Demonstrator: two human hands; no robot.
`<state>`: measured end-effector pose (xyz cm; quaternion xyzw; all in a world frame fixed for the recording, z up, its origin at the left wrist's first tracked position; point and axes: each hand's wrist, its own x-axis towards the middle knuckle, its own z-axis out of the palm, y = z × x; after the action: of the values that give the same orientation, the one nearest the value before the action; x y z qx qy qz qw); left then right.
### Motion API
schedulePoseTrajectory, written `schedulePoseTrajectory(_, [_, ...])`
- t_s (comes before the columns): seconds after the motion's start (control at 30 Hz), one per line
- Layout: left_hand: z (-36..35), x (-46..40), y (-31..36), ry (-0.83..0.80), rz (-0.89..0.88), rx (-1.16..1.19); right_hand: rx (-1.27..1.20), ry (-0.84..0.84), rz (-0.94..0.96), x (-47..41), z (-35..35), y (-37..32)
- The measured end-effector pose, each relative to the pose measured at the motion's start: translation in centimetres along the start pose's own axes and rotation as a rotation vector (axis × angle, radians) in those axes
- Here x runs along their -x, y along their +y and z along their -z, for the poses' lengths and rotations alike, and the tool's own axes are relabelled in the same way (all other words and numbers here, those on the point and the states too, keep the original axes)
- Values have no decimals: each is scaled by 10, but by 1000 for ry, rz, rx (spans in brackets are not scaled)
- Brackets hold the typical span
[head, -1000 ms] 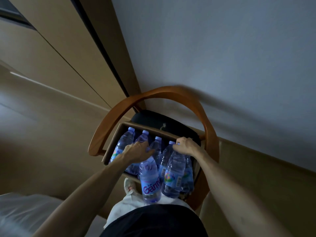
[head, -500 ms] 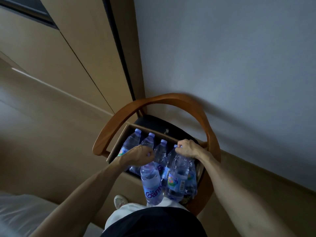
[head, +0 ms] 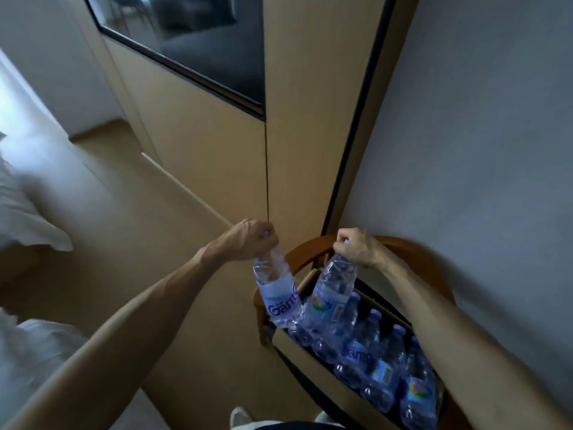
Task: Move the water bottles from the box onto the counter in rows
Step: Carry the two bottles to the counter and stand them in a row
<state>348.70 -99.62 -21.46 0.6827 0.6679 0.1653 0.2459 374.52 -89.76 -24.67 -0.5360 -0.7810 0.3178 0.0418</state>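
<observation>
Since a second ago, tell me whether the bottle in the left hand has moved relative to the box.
Yes. The left hand has lifted its water bottle up and leftward out of the cardboard box; it now hangs beyond the box's left edge.

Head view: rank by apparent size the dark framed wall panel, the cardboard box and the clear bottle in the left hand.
1. Dark framed wall panel
2. Cardboard box, partly hidden and nearer the camera
3. Clear bottle in the left hand

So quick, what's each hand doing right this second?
Left hand: gripping the top of a water bottle, lifted clear of the box.
Right hand: gripping the top of another bottle.
</observation>
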Motion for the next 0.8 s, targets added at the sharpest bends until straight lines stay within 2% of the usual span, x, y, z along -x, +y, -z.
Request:
schedulePoseTrajectory(0.17, [105,38,-39,277,43,-55,36,87,197,-35,12,-126])
schedulePoseTrajectory(0.43, [254,94,-106,591,167,-59,43,164,485,-71,43,-317])
schedulePoseTrajectory(0.63, [340,113,-142,840,204,-100,0,245,668,-116,52,-431])
schedulePoseTrajectory(0.8, [403,106,-177,959,268,-195,-72,275,790,-175,47,-511])
